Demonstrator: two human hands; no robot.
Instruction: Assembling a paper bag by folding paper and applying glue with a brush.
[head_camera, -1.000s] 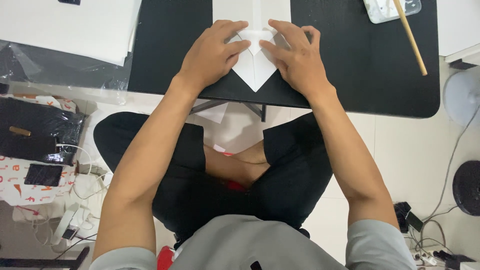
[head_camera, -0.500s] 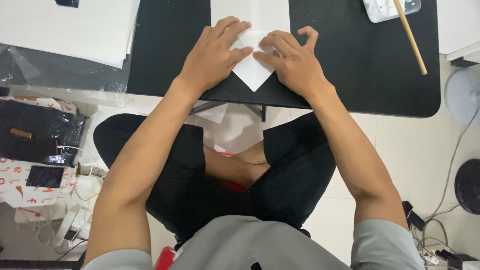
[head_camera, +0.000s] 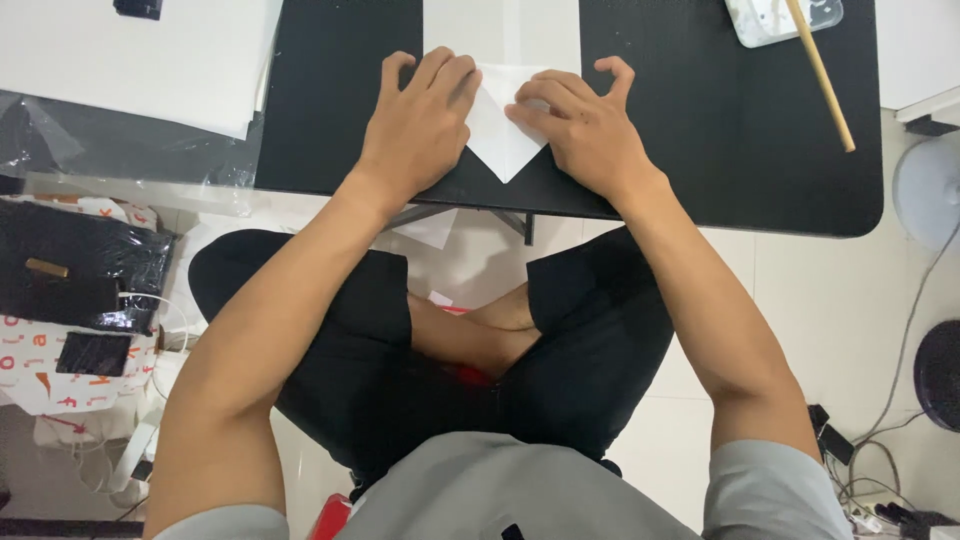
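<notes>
Fingers flat on folded white paper (head_camera: 500, 135) — both hands pressing, nothing gripped.
Left hand (head_camera: 420, 125) lies spread over the left flap, right hand (head_camera: 585, 130) has fingers curled with tips on the right flap; looks like they pin both folds so the creases hold. Paper sits at the near edge of the black table (head_camera: 700, 150), point toward the person. Wooden stick (head_camera: 820, 75) and a clear tray (head_camera: 760, 20) far right — well apart, untouched.
</notes>
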